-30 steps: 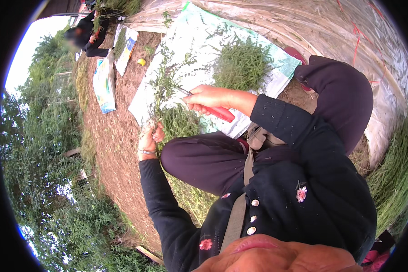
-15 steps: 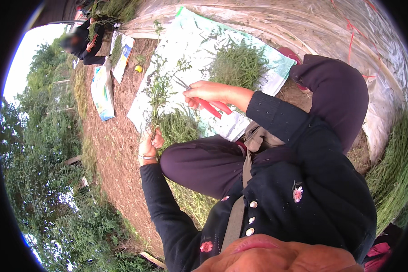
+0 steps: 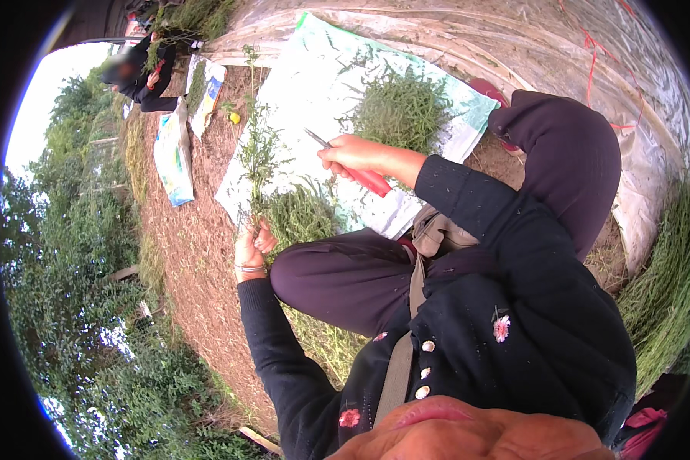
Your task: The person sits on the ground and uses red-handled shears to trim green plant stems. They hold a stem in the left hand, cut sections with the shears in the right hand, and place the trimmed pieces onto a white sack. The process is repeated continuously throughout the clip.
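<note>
My left hand (image 3: pixel 254 244) is closed around the lower stems of a leafy green plant (image 3: pixel 259 153), which stands up from the fist toward the far side. In my right hand (image 3: pixel 353 157) are red-handled scissors (image 3: pixel 372 182), their blades together and pointing at the plant without touching it. Under both lies a white sheet (image 3: pixel 314 69) with a green edge. A heap of cut green sprigs (image 3: pixel 402 107) rests on its right part, and a second green pile (image 3: pixel 299 216) is between my left hand and my knee.
Brown soil (image 3: pixel 199 268) stretches along the left, with trees beyond. A printed sack (image 3: pixel 174 157) and a yellow round thing (image 3: pixel 234 117) lie on it. Another person (image 3: pixel 142 73) works at the far left. Plastic film (image 3: pixel 498 34) covers the ground at the far right. Cut stalks (image 3: pixel 667 284) lie at right.
The scissors' blades and handles have come together, and my right hand has drawn slightly back from the plant. The plant in my left hand looks narrower, with its right-hand side sprigs no longer there.
</note>
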`<state>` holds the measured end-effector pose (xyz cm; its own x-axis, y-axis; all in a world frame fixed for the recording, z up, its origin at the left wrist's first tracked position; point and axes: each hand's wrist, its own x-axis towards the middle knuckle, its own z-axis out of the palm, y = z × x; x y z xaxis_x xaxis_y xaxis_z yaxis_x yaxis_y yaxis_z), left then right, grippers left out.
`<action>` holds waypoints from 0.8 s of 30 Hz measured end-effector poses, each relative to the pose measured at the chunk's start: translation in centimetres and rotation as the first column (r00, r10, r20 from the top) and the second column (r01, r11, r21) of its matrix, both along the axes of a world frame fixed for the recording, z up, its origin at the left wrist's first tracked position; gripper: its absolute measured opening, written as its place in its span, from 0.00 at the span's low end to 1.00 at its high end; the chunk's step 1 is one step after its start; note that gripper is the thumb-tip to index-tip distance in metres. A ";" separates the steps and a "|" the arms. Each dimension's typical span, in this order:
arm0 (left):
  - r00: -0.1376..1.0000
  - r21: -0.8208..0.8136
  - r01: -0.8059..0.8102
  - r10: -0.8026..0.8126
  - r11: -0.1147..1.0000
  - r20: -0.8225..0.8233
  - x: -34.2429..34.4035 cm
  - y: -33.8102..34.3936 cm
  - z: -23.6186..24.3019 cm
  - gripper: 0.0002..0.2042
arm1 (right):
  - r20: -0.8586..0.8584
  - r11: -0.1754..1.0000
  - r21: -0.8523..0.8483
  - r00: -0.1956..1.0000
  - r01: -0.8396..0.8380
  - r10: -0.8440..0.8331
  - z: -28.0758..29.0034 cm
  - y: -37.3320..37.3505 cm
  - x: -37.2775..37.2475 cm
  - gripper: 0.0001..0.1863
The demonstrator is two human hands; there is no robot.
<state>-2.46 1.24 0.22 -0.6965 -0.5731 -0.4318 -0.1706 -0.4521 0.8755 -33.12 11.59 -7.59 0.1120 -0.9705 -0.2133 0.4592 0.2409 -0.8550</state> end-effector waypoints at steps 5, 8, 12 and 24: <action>1.000 -0.019 -0.030 0.030 0.999 -0.001 0.0 0.0 0.0 0.14 | 0.050 0.997 -0.078 0.999 0.011 -0.007 -0.3 0.4 -1.0 0.13; 0.999 -0.038 -0.033 0.034 0.999 0.021 0.1 -0.1 -0.2 0.14 | -0.061 0.991 -0.128 0.998 -0.029 0.021 0.2 1.0 -1.3 0.14; 0.998 -0.033 -0.008 0.010 0.999 0.056 -0.8 0.0 -0.1 0.15 | -0.122 0.991 -0.107 0.990 -0.085 0.072 1.4 1.4 -1.2 0.14; 0.999 -0.046 -0.028 0.030 0.999 0.041 -1.5 0.3 -0.6 0.16 | 0.029 0.996 -0.071 0.998 0.054 -0.053 1.4 0.8 -1.2 0.14</action>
